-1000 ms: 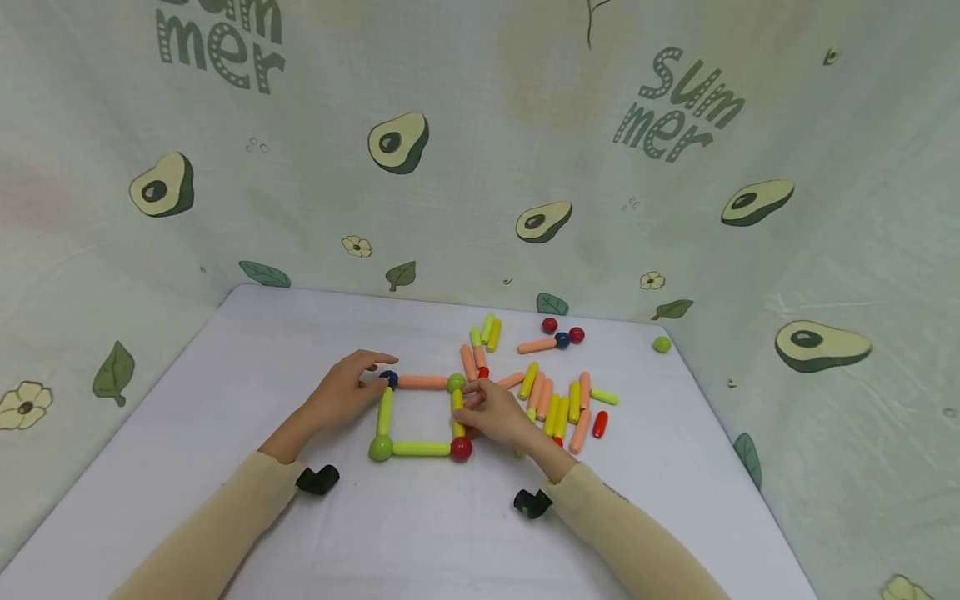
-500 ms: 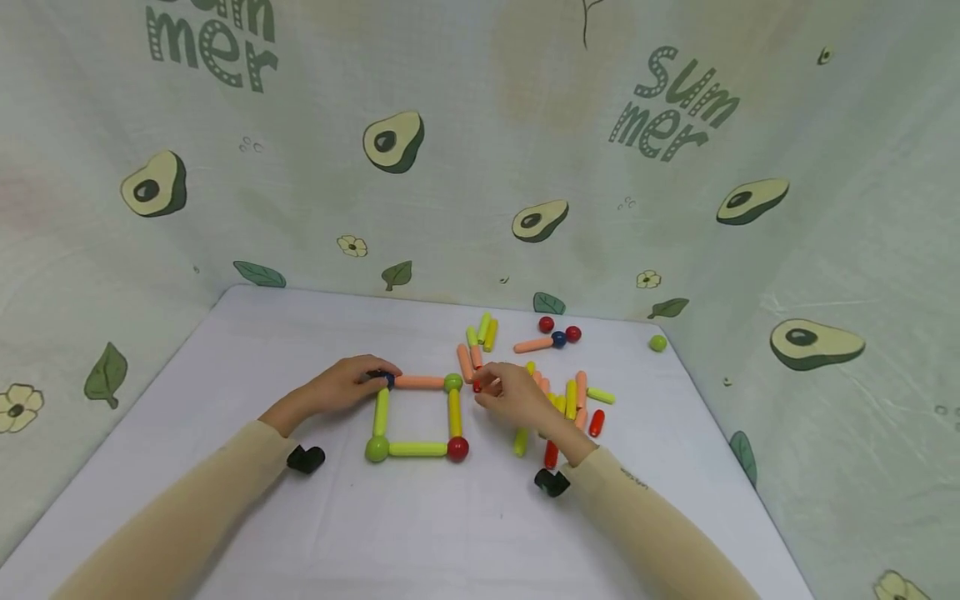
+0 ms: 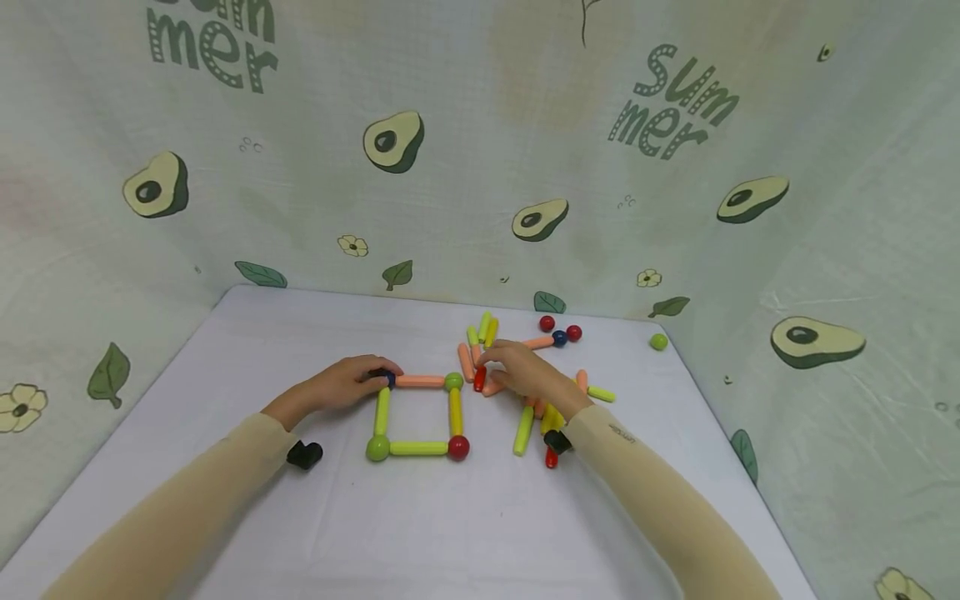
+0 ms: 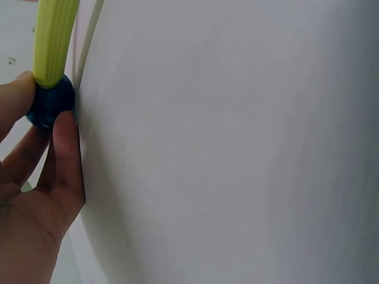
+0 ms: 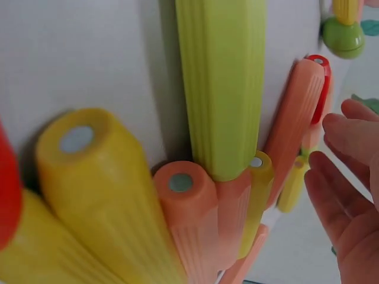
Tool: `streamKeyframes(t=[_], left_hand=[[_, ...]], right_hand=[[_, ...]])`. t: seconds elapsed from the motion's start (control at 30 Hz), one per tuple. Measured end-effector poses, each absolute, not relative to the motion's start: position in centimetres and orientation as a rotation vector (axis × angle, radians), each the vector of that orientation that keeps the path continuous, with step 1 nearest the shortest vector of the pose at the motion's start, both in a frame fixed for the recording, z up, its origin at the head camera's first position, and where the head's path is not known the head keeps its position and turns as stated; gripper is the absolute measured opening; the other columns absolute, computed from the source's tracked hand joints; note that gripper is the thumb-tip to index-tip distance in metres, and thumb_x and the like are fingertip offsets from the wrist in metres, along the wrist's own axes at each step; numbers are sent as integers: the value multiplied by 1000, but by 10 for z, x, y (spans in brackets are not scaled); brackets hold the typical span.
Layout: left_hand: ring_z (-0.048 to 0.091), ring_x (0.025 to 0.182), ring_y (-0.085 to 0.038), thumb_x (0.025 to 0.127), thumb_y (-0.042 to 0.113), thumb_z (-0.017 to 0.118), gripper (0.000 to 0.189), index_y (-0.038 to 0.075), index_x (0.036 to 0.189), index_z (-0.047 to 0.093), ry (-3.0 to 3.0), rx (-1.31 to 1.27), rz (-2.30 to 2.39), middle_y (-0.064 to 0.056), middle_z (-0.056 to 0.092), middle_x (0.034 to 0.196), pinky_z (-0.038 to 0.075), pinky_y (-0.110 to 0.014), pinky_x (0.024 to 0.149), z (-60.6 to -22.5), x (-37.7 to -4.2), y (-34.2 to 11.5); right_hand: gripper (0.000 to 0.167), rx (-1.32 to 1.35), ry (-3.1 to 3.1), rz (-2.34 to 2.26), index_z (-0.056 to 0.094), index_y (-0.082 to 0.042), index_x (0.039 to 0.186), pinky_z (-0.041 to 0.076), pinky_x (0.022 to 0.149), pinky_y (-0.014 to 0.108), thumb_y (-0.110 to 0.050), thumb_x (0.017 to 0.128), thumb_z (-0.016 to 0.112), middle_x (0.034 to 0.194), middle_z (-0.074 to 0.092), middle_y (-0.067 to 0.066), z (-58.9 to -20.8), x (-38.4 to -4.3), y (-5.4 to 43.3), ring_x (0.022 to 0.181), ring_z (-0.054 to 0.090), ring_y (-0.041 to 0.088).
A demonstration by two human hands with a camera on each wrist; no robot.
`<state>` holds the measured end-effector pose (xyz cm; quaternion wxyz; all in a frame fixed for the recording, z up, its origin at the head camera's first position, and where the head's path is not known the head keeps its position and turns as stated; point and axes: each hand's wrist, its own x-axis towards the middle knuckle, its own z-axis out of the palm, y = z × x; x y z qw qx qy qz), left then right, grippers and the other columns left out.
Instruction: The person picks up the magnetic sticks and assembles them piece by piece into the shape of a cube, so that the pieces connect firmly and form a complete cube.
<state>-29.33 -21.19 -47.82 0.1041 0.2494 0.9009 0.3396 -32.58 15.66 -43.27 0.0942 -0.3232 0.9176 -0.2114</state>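
A square of magnetic sticks and balls lies flat on the table. My left hand (image 3: 347, 383) pinches its far-left corner, a dark blue ball (image 4: 53, 106), between thumb and fingers; a lime stick (image 4: 54, 41) meets that ball. An orange stick (image 3: 420, 382), a green ball (image 3: 453, 381), a yellow stick (image 3: 456, 412), a red ball (image 3: 458, 447), a lime stick (image 3: 418, 448) and a larger-looking green ball (image 3: 378, 447) form the rest. Over the loose sticks, my right hand (image 3: 525, 371) has its fingers loosely bent, holding nothing, fingertips close to a short red stick (image 3: 479, 379).
Loose sticks lie right of the square, among them a lime stick (image 3: 523, 431) and a red stick (image 3: 552, 458), partly under the right forearm. Farther back are two red balls (image 3: 547, 322) and a blue ball (image 3: 559, 338) on an orange stick. A green ball (image 3: 658, 342) sits far right.
My right hand has left the square's yellow side and moved right and away, over the loose sticks by the short red one. My left fingers have closed in on the blue ball.
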Motion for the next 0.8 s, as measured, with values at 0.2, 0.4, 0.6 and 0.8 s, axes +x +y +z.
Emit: streamKeyframes(t=[0.2,0.4,0.6,0.8], left_hand=[[54,140,-34,111,22,58,30,25,140,66,2640,714,1004,-5,63,144,40,-61,118,-480,-295,-213],[54,139,-35,111,22,57,30,24,140,66,2642,728,1005,-7,64,144,40,-62,117,-479,-295,-215],[53,140,-37,112,20,57,30,23,140,66,2632,715,1013,-8,63,144,39,-63,117,-477,-293,-213],[53,140,-37,112,22,57,30,23,140,66,2623,702,1013,-8,63,145,38,-63,118,-475,-292,-214]], right_hand=[[26,-1078,2706,-504,77,-9,126,54,101,37,-2,101,71,119,67,8,-436,-336,150,110,60,26],[20,-1048,2717,-390,80,-15,118,52,90,28,-10,100,75,109,62,2,-438,-339,146,100,57,19],[19,-1016,2681,-367,79,-14,119,55,92,29,-14,100,76,112,65,1,-438,-339,147,101,60,20],[24,-972,2719,-403,77,-14,123,56,95,31,-16,98,78,111,71,-3,-431,-330,150,103,61,19]])
